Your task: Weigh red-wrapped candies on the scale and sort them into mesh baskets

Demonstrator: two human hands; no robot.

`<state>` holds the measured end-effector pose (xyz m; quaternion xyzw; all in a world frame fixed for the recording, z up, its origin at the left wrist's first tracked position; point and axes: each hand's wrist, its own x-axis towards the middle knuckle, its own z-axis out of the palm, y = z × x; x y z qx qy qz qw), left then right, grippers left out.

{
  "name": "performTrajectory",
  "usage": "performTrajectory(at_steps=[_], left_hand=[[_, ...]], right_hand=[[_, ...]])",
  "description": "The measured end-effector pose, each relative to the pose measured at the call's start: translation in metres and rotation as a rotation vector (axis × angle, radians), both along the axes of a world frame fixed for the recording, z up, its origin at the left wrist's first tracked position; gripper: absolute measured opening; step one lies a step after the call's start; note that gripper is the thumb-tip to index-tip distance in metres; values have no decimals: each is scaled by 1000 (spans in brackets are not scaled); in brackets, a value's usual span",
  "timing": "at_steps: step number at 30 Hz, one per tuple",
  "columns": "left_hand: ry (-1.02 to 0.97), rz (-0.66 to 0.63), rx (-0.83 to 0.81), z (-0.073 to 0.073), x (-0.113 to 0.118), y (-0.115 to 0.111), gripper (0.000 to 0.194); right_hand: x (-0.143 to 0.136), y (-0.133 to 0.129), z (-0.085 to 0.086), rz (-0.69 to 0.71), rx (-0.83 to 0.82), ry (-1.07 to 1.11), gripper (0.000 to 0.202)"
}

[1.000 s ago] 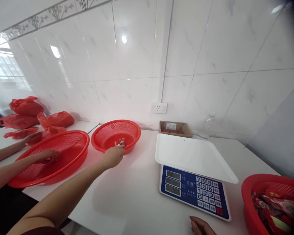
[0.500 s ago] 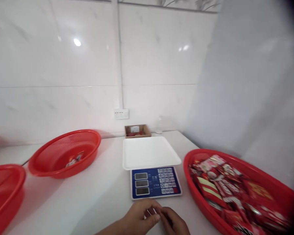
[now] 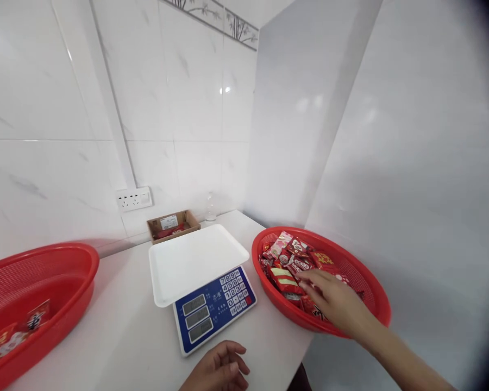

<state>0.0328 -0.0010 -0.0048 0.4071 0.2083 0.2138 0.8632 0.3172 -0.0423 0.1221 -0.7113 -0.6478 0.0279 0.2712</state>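
My right hand reaches over the red plastic basket on the right, fingers stretched toward the small snack packets inside. Its fingertips are over or touching the packets; which one I cannot tell, and the palm hides part of the pile. No packet is visibly gripped. Just in front of the digital scale is my left hand, loosely curved with its fingers apart and nothing in it. The scale's white weighing tray is bare.
At left stands another red basket with a few packets. Behind the scale are a small cardboard box and a clear plastic bottle. A wall socket sits above the white table; a grey wall borders the right.
My view has swung right. Both hands were together in front of the scale; the right has moved over into the right basket, while the left remains by the scale.
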Motion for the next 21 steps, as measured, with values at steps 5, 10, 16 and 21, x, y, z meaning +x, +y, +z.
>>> performTrajectory(at_steps=[5, 10, 16, 21], left_hand=[[-4, -42, 37, -1, 1, 2, 38], [47, -56, 90, 0, 0, 5, 42], [35, -79, 130, -7, 1, 8, 45], [33, -76, 118, -1, 0, 6, 45]], right_hand=[[30, 30, 9, -83, -189, -167, 32], [47, 62, -12, 2, -381, -179, 46], [51, 92, -39, -96, -395, -162, 54], [58, 92, -44, -77, -363, -142, 46]])
